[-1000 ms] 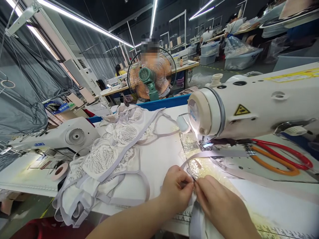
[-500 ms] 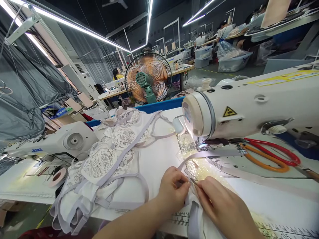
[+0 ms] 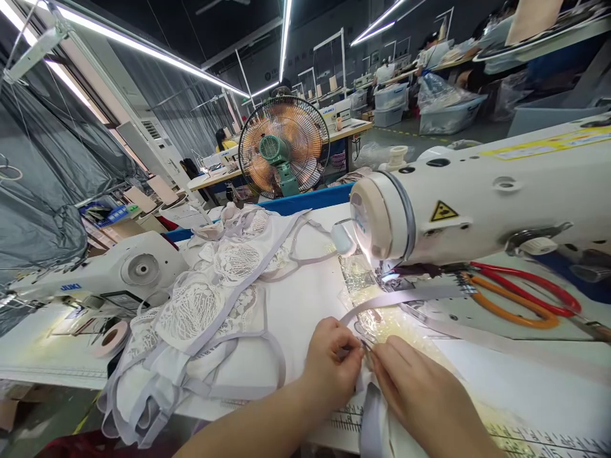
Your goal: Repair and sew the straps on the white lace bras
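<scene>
The left hand (image 3: 334, 361) is closed in a pinch at the end of a pale lilac-grey elastic band (image 3: 405, 295), which arcs back towards the sewing area. The right hand (image 3: 422, 394) is closed on a slim dark item (image 3: 366, 344), too small to identify; the fingertips of both hands are near each other. A white fabric garment with lilac-grey edging (image 3: 375, 420) hangs below them at the front table edge.

Just beyond stands a white sewing machine with a cream round end (image 3: 477, 197); scissors with red and orange loop handles (image 3: 518, 312) lie beneath its arm. To the left is a heap of white lace bras (image 3: 195, 305).

Containers: on the floor, a translucent pale-blue plastic bin (image 3: 451, 119) carries a crumpled clear plastic bag (image 3: 439, 90). Similar stacked bins (image 3: 389, 116) stand beside it, contents not discernible.

Edges: the white tabletop (image 3: 305, 299) bears printed ruler markings along its front edge; blue material (image 3: 305, 200) borders the back. Bare surface runs between heap and machine. Right-hand sideways room is bounded by the scissors and machine arm; the heap bounds the left.
</scene>
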The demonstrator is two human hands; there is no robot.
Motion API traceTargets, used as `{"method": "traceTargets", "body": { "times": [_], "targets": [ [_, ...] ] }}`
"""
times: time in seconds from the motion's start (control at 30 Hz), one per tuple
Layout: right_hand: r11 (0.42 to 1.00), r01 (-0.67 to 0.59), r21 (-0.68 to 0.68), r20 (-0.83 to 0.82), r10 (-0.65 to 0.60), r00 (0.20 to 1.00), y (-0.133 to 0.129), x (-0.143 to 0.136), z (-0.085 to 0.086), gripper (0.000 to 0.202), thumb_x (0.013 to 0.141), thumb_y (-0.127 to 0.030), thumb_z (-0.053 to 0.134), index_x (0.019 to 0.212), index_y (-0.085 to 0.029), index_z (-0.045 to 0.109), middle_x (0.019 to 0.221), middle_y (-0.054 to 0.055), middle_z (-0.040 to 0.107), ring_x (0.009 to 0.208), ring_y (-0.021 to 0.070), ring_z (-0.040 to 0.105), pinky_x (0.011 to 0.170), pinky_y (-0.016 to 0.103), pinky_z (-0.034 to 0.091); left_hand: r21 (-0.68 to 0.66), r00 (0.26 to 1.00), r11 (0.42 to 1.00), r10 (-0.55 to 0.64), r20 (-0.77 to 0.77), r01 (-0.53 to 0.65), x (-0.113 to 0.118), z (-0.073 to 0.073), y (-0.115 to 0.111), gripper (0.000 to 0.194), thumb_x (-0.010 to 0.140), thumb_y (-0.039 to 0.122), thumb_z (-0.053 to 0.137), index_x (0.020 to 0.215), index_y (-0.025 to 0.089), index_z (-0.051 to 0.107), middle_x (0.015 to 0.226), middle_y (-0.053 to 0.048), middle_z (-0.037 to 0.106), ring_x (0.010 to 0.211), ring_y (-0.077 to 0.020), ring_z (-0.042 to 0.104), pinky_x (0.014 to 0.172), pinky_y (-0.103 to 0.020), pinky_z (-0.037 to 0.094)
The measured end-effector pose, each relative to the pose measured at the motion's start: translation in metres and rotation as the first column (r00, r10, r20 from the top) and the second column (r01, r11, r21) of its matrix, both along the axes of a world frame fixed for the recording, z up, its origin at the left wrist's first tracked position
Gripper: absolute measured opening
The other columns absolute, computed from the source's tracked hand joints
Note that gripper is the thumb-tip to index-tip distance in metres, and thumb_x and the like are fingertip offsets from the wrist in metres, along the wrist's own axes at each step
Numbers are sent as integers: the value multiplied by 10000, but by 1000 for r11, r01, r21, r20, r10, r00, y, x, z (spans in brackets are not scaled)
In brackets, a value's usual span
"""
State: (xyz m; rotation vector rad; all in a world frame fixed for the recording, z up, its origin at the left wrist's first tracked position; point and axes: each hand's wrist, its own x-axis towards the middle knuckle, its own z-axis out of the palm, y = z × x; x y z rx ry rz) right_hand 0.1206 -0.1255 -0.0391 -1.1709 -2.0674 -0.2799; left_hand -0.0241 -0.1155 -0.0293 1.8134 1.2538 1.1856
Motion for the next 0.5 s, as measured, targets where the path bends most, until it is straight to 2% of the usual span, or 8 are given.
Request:
{"method": "traceTargets", "body": {
  "times": [0.27, 0.5],
  "targets": [
    [1000, 12, -26, -25, -12, 1000, 4, -6, 1, 243, 874, -213, 346, 633, -223, 373, 579, -29, 382, 464, 119, 414, 456, 239, 267, -20, 1000, 1000, -3, 23, 3, 0, 0, 0, 72, 677, 92, 525, 657, 159, 544, 745, -34, 497, 712, -140, 492, 637, -255, 395],
    [984, -63, -169, -198, 29, 980, 7, 5, 10, 237, 875, -234, 364, 640, -220, 385, 574, -38, 421, 458, 93, 451, 441, 208, 337, -142, 995, 989, -26, 99, 40, -4, 10, 4, 34, 687, 143, 558, 659, 157, 572, 769, -43, 553, 749, -153, 522, 716, -281, 405]
  ]
}}
